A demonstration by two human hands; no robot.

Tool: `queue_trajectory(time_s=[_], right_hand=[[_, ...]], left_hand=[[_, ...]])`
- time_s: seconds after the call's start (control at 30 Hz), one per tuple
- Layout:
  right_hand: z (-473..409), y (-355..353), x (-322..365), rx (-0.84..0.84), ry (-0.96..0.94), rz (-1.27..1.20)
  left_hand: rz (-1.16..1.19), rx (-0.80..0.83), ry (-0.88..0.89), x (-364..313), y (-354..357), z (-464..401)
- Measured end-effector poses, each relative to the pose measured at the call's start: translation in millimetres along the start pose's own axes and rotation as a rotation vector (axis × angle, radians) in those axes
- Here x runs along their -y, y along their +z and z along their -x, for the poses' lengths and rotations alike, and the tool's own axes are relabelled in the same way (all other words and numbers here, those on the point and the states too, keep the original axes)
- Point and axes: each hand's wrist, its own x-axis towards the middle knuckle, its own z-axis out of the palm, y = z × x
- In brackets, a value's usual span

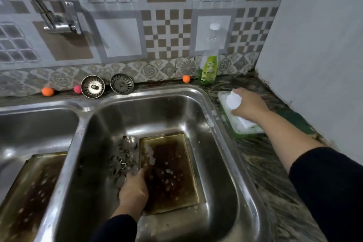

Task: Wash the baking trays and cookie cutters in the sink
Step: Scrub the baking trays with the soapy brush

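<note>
The left hand [133, 188] gripped the near-left rim of the stiff, wet, likely slippery baking tray [170, 173]. The right hand [247, 104], fingers curled, held a white scrubber [233, 101] over the desk's soap dish [238, 124].

Sink [196, 108]: silver steel. Baking tray [169, 173] in right basin: dull gold rim, dark brown burnt centre with white suds. Second tray [33, 192] in left basin: same colouring. Wall tiles [167, 33]: grey, white and brown checks; border strip [149, 69] with floral medallions. Bottle [209, 65]: clear top, green liquid and label. Balls: orange [47, 91], pink [77, 89], orange [186, 79]. Sleeves [330, 188]: black
</note>
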Motion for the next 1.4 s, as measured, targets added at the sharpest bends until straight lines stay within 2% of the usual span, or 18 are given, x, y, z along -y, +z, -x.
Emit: queue_trajectory(time_s=[0.17,0.33,0.43,0.57,0.7,0.77,0.9,1.17,1.3,1.4], right_hand=[[1,-11,1,-0.03,-0.018,-0.029],[11,-34,25,-0.1,-0.112,-0.067],[21,-40,50,-0.115,-0.182,-0.125],[40,-26,83,-0.083,-0.239,-0.186],[62,17,105,-0.034,-0.284,-0.232],[72,41,112,0.004,-0.287,-0.272],[93,84,129,0.096,-0.265,-0.321],[119,108,189,-0.014,-0.375,-0.336],[139,99,199,-0.106,-0.469,-0.131],[165,100,198,-0.1,-0.497,-0.09]], left_hand=[[-0.099,-0.058,-0.023,-7,-5,6],[-0.081,-0.08,-0.073,-12,-11,5],[0.05,-0.109,-0.086,-14,-13,5],[0.346,-0.114,-0.072,-13,-16,7],[0.393,-0.111,-0.021,-13,-22,11],[0.493,-0.117,-0.001,-13,-28,15],[0.627,-0.208,0.136,-9,-48,22],[0.929,-0.429,0.366,-5,-89,41],[1.054,-0.529,0.381,8,-104,44],[1.059,-0.561,0.398,16,-115,49]])
